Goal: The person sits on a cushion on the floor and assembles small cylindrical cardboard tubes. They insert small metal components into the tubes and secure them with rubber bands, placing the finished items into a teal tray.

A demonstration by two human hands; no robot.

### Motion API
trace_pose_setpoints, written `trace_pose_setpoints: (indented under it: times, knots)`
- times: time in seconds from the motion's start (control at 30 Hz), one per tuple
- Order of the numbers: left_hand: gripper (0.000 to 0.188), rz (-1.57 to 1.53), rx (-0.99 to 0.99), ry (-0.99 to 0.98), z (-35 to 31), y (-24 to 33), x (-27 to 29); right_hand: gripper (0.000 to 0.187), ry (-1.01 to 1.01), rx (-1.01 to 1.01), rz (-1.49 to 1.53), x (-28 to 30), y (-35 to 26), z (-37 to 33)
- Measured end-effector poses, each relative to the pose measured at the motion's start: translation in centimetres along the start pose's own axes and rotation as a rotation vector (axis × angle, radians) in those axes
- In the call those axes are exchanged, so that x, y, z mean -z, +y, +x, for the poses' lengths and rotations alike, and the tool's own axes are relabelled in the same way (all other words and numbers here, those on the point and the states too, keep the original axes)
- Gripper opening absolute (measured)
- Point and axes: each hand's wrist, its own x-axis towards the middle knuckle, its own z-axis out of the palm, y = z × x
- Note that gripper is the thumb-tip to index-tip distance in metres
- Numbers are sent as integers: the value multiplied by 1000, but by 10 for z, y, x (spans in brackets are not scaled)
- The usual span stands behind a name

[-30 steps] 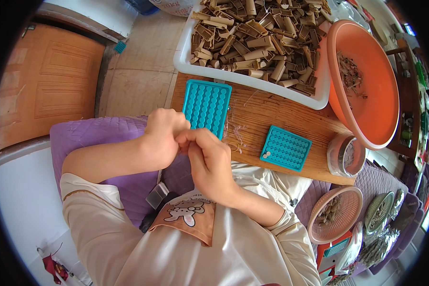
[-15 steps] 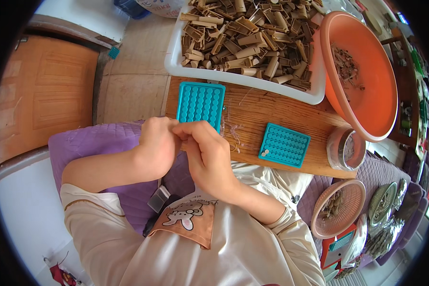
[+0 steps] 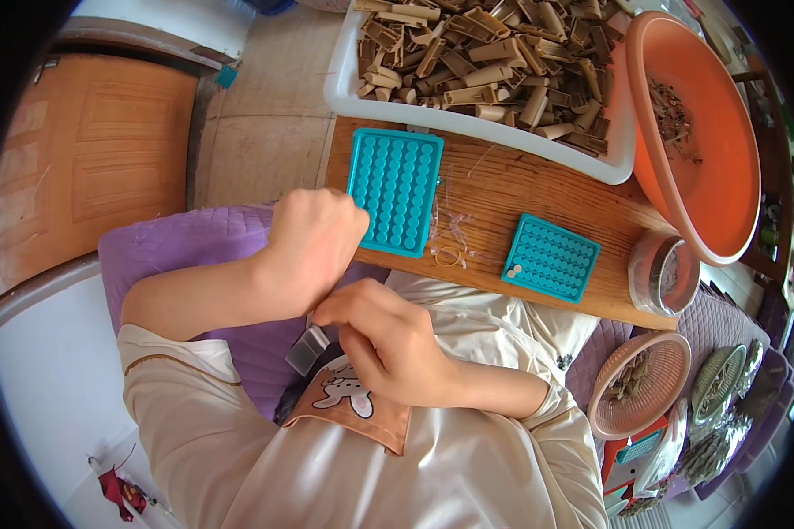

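My left hand is a closed fist, knuckles up, by the near-left corner of a teal tray with rows of round cups. Lower down, over my lap, my right hand has thumb and fingers drawn together in a pinch. Whatever either hand holds is hidden or too small to name. A grey rectangular object lies just left of the right fingertips. Farther right on the wooden table is a second teal tray, with a few small pale discs at its left corner.
A white bin of brown half-tube pieces stands at the back. An orange basin leans beside it. A clear jar sits at the table's right end. Pink and green baskets are at right; loose strands lie by the first tray.
My hands, close together before, have come apart: the left is raised slightly, the right has dropped toward my lap. The whole view has shifted a little.
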Motion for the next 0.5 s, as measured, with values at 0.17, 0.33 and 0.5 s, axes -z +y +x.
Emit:
trace_pose_setpoints:
  times: [0.17,0.33,0.5]
  knots:
    - [4,85,108,132,1,9,4,22,35,-25,-13,6,4,-2]
    - [9,-51,120,181,1,11,2,22,140,-37,-18,11,11,-1]
    - [9,-157,80,160,-4,10,4,17,187,-16,-45,14,11,1]
